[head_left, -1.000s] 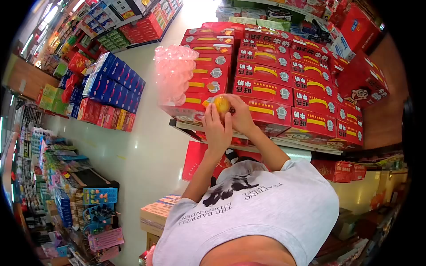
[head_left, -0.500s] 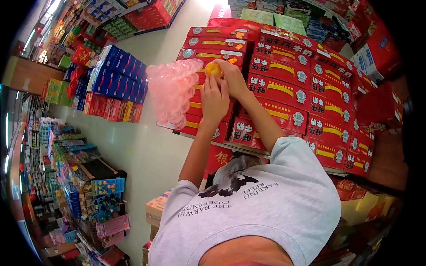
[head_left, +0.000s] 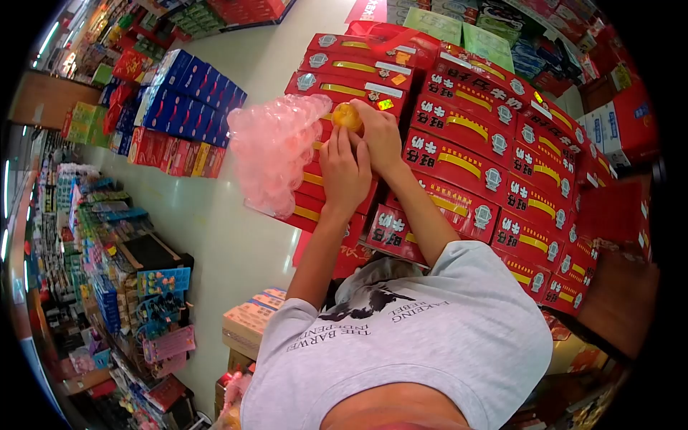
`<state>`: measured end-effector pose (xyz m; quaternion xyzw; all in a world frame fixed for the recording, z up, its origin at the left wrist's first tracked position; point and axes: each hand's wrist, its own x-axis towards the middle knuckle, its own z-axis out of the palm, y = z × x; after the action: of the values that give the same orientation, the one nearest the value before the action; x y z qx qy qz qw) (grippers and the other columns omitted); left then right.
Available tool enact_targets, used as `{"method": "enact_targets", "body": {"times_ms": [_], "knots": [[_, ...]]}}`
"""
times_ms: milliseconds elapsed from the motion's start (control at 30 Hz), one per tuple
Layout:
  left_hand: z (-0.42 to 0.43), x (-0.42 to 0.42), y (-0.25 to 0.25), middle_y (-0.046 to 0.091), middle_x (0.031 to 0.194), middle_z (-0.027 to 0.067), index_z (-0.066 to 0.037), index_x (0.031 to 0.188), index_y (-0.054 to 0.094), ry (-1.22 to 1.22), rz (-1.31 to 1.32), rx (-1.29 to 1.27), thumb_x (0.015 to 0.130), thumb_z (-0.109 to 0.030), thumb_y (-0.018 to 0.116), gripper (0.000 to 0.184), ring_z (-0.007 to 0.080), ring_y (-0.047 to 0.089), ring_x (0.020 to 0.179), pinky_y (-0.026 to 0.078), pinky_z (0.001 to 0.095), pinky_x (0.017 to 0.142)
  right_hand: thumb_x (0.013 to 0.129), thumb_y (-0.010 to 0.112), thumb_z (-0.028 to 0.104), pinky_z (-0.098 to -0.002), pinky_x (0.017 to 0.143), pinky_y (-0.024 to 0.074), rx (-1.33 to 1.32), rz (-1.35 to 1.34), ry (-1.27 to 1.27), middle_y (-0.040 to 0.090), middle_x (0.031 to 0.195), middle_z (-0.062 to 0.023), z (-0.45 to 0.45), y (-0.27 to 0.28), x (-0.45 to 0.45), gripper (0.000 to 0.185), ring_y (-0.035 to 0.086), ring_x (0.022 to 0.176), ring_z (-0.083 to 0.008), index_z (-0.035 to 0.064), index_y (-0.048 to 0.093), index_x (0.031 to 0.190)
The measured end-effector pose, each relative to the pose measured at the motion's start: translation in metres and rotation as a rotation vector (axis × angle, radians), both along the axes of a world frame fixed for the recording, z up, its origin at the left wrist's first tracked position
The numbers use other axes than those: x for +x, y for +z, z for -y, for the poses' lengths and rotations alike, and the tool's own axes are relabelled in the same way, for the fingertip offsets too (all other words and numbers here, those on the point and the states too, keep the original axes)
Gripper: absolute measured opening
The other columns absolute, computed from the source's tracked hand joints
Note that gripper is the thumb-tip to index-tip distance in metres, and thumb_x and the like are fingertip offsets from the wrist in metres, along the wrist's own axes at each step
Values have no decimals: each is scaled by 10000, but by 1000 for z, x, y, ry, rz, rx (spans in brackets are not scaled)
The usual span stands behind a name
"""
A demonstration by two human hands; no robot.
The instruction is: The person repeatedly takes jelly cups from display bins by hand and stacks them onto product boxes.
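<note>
My right hand (head_left: 380,140) grasps a yellow round item (head_left: 347,117) from its right side, above the red cartons (head_left: 430,147). My left hand (head_left: 345,168) has its fingertips against the item's near side; whether they pinch it, I cannot tell. The two-sided contact presumably steadies a small, curved surface. Just left, a translucent pink bundle (head_left: 276,150) covers part of the left carton column; any link to the item cannot be confirmed. Cartons stand closely packed, yellow handles (head_left: 461,165) facing up, likely for easy lifting. Blue boxes (head_left: 193,93) are stacked farther left, well apart.
</note>
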<state>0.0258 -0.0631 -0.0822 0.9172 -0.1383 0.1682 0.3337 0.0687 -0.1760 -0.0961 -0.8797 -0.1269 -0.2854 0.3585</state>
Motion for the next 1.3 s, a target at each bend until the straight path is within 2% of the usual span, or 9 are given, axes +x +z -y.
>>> {"method": "enact_targets", "body": {"times_ms": [300,400,467,567,700,867,1067,1233,1300], "knots": [[-5,-11,4,520,1357,306,118,1316,498,-5,29,-91,979,-281,530,523,443,480,1227,349,501,1079,824,725,271,-410,957,447,26,-48,-47,673,1183,-145,-3,5,-1,537,656,1027,-299,29,563,1275],[-5,-36,47,584,1299,259,95,1291,529,0,36,-79,995,-210,523,425,415,537,1195,401,460,1046,803,756,299,-415,957,452,35,-42,-56,685,1161,-152,-4,3,1,553,664,1014,-310,24,588,1253],[-11,-68,97,645,1214,212,70,1232,577,-191,-56,-388,972,-153,552,343,365,616,1093,474,400,967,787,777,327,-422,932,469,54,-84,-77,696,1124,-161,-5,3,1,564,674,988,-322,19,610,1228],[-32,-125,166,690,1042,179,30,1113,645,-481,229,-599,907,-116,643,253,331,656,870,533,387,775,791,774,305,-432,911,490,67,-69,-69,691,1111,-185,-7,8,1,541,668,995,-351,6,613,1212],[-55,-212,219,714,1018,145,-19,1094,638,-616,482,-737,915,-120,626,206,307,658,864,532,391,711,823,741,221,-446,910,508,62,87,-27,672,1120,-220,-7,12,2,439,652,1028,-383,-15,620,1172],[-101,-304,232,701,1067,136,-4,1162,607,-549,566,-763,892,-136,665,306,312,632,942,533,394,744,844,732,215,-433,939,494,134,141,29,672,1146,-195,-45,59,-72,397,634,1083,-360,-9,637,1159],[-150,-417,224,685,1125,125,14,1244,570,-409,535,-708,864,-156,711,439,318,601,1036,534,398,785,835,739,162,-418,980,477,225,130,198,667,1191,-176,-110,52,-180,392,619,1119,-336,0,646,1180],[-172,-479,207,672,1174,116,29,1312,540,-200,442,-525,841,-172,750,553,324,575,1115,535,402,818,837,719,146,-414,924,497,285,-145,462,668,1137,-195,-161,9,-272,394,641,1033,-352,-20,639,1185],[-168,-486,179,667,1193,112,35,1339,527,6,331,-356,832,-178,765,599,326,565,1146,536,403,832,837,718,153,-413,934,500,174,-482,606,662,1135,-206,-177,10,-322,427,643,1055,-356,-31,620,1210]]}}
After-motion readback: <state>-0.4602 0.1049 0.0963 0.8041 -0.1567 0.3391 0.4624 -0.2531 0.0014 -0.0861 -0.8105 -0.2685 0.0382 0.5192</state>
